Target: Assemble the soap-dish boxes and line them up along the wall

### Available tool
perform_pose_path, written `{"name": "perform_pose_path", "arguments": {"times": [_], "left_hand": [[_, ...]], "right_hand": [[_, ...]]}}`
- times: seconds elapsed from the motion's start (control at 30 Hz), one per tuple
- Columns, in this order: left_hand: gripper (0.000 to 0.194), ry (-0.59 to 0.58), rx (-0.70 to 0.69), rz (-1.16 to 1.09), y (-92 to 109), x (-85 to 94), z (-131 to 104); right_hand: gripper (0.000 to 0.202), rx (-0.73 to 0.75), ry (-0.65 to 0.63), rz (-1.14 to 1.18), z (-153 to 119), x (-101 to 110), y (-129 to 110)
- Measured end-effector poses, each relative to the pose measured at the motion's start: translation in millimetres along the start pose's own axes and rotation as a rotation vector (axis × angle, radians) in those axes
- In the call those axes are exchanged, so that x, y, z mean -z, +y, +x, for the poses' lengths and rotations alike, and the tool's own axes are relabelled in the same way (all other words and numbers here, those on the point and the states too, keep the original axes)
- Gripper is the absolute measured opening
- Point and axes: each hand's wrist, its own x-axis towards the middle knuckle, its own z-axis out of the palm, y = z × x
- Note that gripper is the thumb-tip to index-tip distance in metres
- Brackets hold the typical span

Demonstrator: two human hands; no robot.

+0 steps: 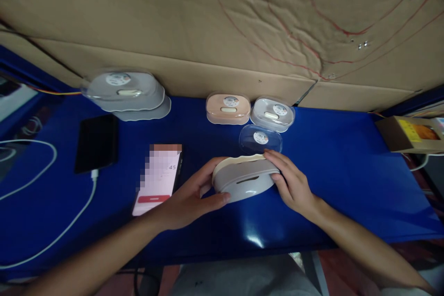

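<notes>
Forearms (114, 245) stretched over table (347, 162); gray box (244, 185) held tilted, ends gripped by left hand (196, 196) and right hand (294, 185), seemingly for steadiness. Clear lid (261, 138) laid just beyond, apparently for easy reach; lidded boxes (228, 108) set near cardboard (173, 51).

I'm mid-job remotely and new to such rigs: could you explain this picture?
There's no machine here: the one picture comes from a camera worn on a person's head, looking forward and down. The bare left hand and right hand hold a grey oval container between them, over the blue table. Beyond it lie a clear lid, a peach container and a pale grey container. To the left are a lit phone, a dark flat device with a white cable, and stacked grey containers.
</notes>
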Motion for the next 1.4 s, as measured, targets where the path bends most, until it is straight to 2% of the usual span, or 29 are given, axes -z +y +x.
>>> {"name": "perform_pose_path", "arguments": {"times": [0.27, 0.37, 0.43, 0.5, 0.67, 0.8, 1.0, 1.13, 1.23, 1.4], "left_hand": [[0.043, -0.050, 0.047, -0.098, -2.3, -4.3, -1.6], [0.043, -0.038, 0.087, -0.172, -3.2, -6.7, 0.4], [0.046, 0.034, 0.096, -0.235, -1.8, -6.6, 3.5], [0.047, 0.157, 0.098, -0.327, 2.8, -4.2, 7.5], [0.012, 0.490, 0.014, -0.595, 22.2, 5.9, 17.1], [0.010, 0.574, -0.020, -0.707, 26.6, 7.0, 19.0], [0.012, 0.572, 0.083, -0.727, 25.7, 0.5, 15.3], [0.013, 0.562, 0.069, -0.740, 25.0, -0.8, 15.3], [0.014, 0.461, 0.121, -0.712, 17.2, -3.5, 14.7], [0.033, 0.202, 0.210, -0.685, -0.5, -14.8, 9.9]], "right_hand": [[0.053, 0.023, 0.031, 0.013, -4.2, -1.3, 3.2], [0.052, 0.012, 0.041, 0.001, -4.7, -1.3, 4.6], [0.052, 0.022, 0.049, -0.014, -2.9, -0.4, 6.4], [0.058, 0.022, 0.044, -0.057, 0.7, 0.4, 9.3], [0.064, -0.133, -0.055, -0.340, 8.6, -3.9, 21.2], [0.058, -0.146, -0.047, -0.356, 6.9, -9.2, 28.3], [0.057, -0.180, -0.040, -0.266, 9.8, -0.3, 29.0], [0.053, -0.228, 0.074, -0.116, 10.8, 6.9, 27.6], [0.058, -0.178, 0.049, -0.028, 6.5, 3.5, 20.4], [0.074, -0.017, -0.172, -0.034, 0.9, -8.2, 2.7]]}}
